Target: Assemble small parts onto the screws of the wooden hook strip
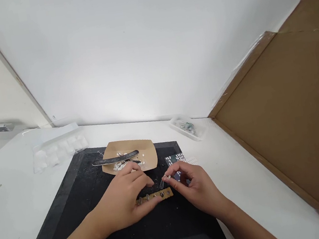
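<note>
My right hand (195, 180) pinches a small clear nail tip (161, 184) between thumb and forefinger. Small white bits show at those fingertips, too tiny to make out. Below lies a narrow tan strip (167, 193) with several small clear and dark pieces along it. My left hand (127, 195) lies over the strip's left part, its thumb against the near edge and its fingers curled over the far side. Much of the strip is hidden under that hand. Just behind my right hand is a dark sheet of white tabs (172, 160), partly covered.
A brown paper tray (149, 153) holds white chips, and a dark nail file (117, 158) lies across it. Both stand on a black mat (71, 214). At the back are a clear case of white pieces (61, 151) and a white tray (189, 127). A brown-framed board (283, 116) leans at right.
</note>
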{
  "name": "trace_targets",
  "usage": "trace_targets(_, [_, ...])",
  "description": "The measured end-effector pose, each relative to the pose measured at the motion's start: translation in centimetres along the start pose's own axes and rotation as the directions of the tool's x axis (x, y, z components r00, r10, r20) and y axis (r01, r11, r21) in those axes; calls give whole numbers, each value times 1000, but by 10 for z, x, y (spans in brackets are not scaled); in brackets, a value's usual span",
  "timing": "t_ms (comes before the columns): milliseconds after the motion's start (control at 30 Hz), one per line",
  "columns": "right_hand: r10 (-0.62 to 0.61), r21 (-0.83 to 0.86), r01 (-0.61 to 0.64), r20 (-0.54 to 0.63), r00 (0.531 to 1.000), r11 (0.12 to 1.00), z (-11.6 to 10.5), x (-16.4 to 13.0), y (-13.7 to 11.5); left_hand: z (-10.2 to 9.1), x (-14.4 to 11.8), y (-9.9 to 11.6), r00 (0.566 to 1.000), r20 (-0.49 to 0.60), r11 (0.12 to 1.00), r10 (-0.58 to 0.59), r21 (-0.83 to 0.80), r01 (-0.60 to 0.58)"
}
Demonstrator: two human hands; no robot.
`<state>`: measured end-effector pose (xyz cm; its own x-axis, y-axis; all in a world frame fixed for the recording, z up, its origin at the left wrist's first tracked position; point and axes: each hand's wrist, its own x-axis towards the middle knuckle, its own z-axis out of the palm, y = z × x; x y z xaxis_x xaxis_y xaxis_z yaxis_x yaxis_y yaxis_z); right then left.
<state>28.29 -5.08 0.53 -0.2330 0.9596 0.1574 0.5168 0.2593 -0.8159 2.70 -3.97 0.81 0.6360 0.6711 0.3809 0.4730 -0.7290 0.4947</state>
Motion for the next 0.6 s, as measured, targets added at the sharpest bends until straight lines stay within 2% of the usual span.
trace_targets(100, [-1,86,-3,48,999,996,4,0,-1,-1,1,5,993,-110,997,29,-63,-36])
trace_targets(200, [-21,194,-5,134,991,981,7,-2,-5,-1,2,11,983,-168,986,72,-139,-96])
trace_targets(400, [-90,246,27,248,964,969,8,-5,-11,4,3,13,979,-172,960,113,-234,-152])
trace_targets(600, [-64,321,-48,329,942,946,5,-5,-15,0,5,9,973,-179,949,149,-251,-192])
